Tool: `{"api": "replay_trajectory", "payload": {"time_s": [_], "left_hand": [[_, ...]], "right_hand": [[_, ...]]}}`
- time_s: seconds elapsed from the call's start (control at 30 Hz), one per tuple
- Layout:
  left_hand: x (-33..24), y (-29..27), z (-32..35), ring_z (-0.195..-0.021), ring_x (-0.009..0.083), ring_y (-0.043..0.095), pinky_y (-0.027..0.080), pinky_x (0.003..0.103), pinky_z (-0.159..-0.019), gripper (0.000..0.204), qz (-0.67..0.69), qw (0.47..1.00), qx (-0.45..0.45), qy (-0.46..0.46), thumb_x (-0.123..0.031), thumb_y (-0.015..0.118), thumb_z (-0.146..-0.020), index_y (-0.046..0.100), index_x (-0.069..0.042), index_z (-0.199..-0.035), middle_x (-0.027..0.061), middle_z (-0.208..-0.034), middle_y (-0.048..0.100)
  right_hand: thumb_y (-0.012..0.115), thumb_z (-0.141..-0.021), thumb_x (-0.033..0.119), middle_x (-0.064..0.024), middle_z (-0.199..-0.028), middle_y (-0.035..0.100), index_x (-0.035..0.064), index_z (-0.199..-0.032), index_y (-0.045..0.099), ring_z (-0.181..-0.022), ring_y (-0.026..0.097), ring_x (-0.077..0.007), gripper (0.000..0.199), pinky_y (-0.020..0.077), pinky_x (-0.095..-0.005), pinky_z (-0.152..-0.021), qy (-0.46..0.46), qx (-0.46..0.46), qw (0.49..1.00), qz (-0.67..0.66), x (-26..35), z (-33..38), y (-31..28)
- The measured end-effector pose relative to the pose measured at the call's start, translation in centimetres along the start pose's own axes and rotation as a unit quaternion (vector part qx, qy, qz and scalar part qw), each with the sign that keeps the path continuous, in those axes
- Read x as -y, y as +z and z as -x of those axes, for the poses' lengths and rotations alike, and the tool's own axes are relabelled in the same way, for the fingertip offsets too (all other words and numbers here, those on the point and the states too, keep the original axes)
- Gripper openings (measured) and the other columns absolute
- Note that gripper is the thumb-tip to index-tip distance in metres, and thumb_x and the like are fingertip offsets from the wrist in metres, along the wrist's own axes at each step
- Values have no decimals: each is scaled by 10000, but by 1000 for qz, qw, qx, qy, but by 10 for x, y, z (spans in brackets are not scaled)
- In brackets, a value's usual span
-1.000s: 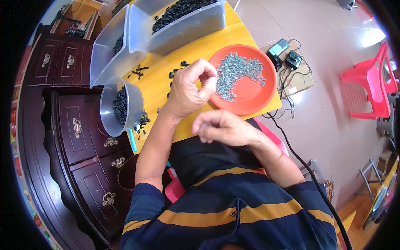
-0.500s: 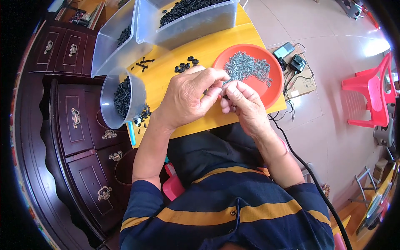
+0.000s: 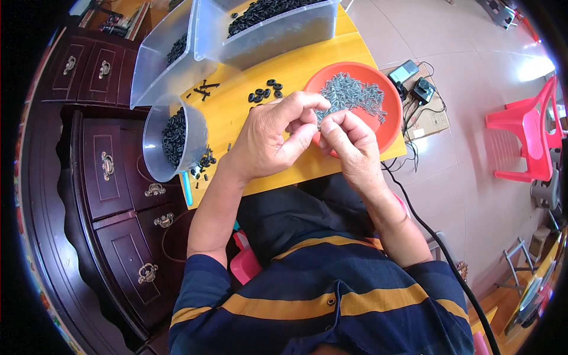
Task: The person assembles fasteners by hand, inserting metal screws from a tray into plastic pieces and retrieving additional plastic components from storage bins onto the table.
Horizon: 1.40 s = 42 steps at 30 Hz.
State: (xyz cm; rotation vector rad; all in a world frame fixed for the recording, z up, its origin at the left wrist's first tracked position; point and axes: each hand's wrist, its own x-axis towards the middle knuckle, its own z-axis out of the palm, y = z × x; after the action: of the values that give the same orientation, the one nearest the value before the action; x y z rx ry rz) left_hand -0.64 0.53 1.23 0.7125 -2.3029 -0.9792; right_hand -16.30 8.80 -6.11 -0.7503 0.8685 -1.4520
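My left hand [image 3: 269,135] is over the yellow table, its fingers curled and closed close to my right fingertips. My right hand [image 3: 354,145] is closed in a pinch, with thumb and forefinger pressed together at the near rim of the orange-red plastic bowl [image 3: 391,133]. Whatever is between the fingers of either hand is too small and too hidden to make out. A heap of small silvery screws [image 3: 349,94] lies in the bowl just beyond my fingertips. Several small black oval plastic parts [image 3: 265,93] lie on the table past my left hand.
Clear plastic bins [image 3: 278,35] of black parts stand at the back, and a round clear tub [image 3: 198,127] at the left. Loose black pieces [image 3: 205,90] lie nearby. Right of the table are a cardboard box [image 3: 429,121] with cables and a pink plastic chair [image 3: 526,130].
My left forefinger has lifted a little away from its thumb. My right fingers have turned slightly, and the dark bit visible under them before is now out of sight.
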Motion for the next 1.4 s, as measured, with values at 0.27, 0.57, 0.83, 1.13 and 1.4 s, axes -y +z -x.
{"api": "replay_trajectory", "payload": {"time_s": [0.27, 0.57, 0.83, 1.13, 1.4], "left_hand": [[12, 2, 8, -728, 59, 614, 502, 217, -666, 259, 112, 990, -54, -72, 34, 631, -883, 631, -38, -1131, 3, -813, 665], [20, -6, 18, -701, 69, 615, 502, 221, -647, 72, 81, 992, -62, -73, 44, 643, -864, 698, 2, -881, 28, -826, 675], [31, -7, 25, -681, 14, 561, 451, 194, -606, 86, 74, 982, -107, -135, 54, 642, -871, 705, 4, -899, -22, -797, 616], [28, 2, 27, -865, 51, 588, 478, 218, -802, 104, 224, 956, -91, -167, 61, 644, -904, 668, -24, -957, -21, -944, 631], [24, 15, 24, -780, 32, 603, 505, 206, -694, 114, 231, 957, -121, -126, 34, 634, -914, 643, -36, -1003, -13, -864, 644]], "right_hand": [[651, -955, 56, 31, -718, 626, 5, -905, 649, -653, 574, -22, 72, 472, -206, -603, -138, -143, 959, 202, 0, -12, -13], [706, -842, 94, -95, -755, 688, 70, -851, 675, -664, 687, -242, 40, 545, -345, -618, -215, -171, 810, 518, 13, -18, -27], [746, -864, 153, -118, -841, 710, 98, -973, 752, -730, 703, -253, 122, 556, -351, -669, -160, -138, 822, 530, 11, -15, -27], [629, -1007, 107, -17, -932, 687, -45, -1236, 663, -823, 618, -72, 277, 533, -233, -776, -3, -17, 985, 173, 4, -9, -12], [525, -1062, 107, -59, -1005, 696, -33, -1240, 626, -844, 629, -90, 249, 540, -239, -812, 34, 48, 997, 46, 5, -8, -10]]}}
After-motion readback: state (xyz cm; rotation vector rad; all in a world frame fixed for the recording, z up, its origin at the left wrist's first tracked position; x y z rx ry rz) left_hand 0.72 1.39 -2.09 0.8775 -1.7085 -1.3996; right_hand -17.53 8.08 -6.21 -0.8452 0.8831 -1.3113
